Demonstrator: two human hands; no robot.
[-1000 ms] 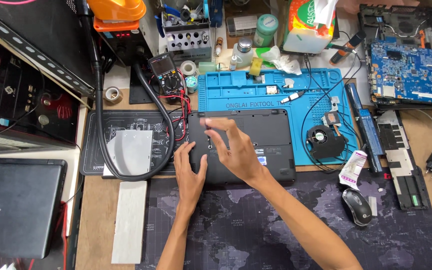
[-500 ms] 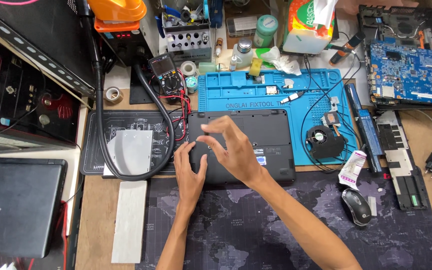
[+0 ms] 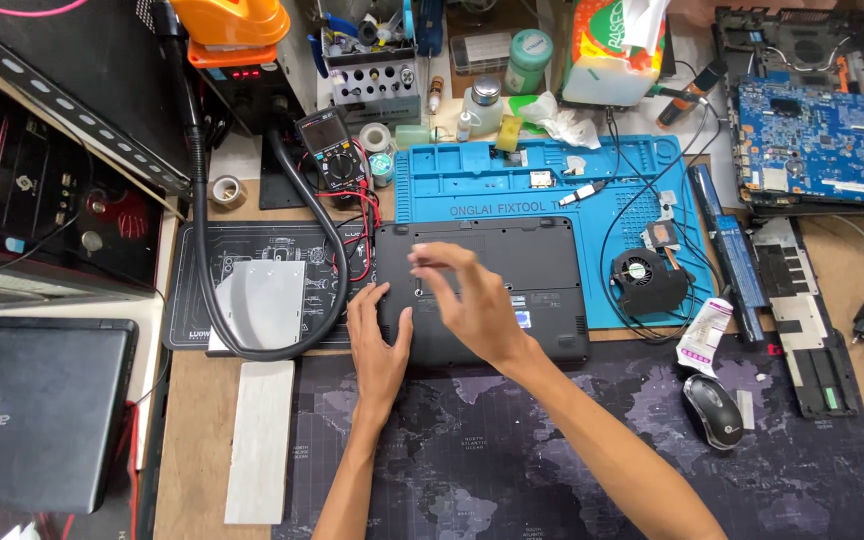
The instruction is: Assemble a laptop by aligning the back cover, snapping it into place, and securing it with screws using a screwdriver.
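A black laptop lies bottom-up, partly on the blue mat and partly on the dark desk pad. The left hand rests flat on its near-left corner, fingers spread. The right hand hovers over its middle, fingers loosely curled, gripping nothing. A small black fan sits just beside the laptop, and a mouse lies well apart.

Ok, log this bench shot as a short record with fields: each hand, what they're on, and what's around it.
left hand: flat on the laptop's near left corner, holding nothing
right hand: over the laptop, fingers spread, contact unclear
laptop: black, underside up, half on the blue mat
right of laptop: loose fan, mouse
left of laptop: black hose, multimeter
far right: blue circuit board
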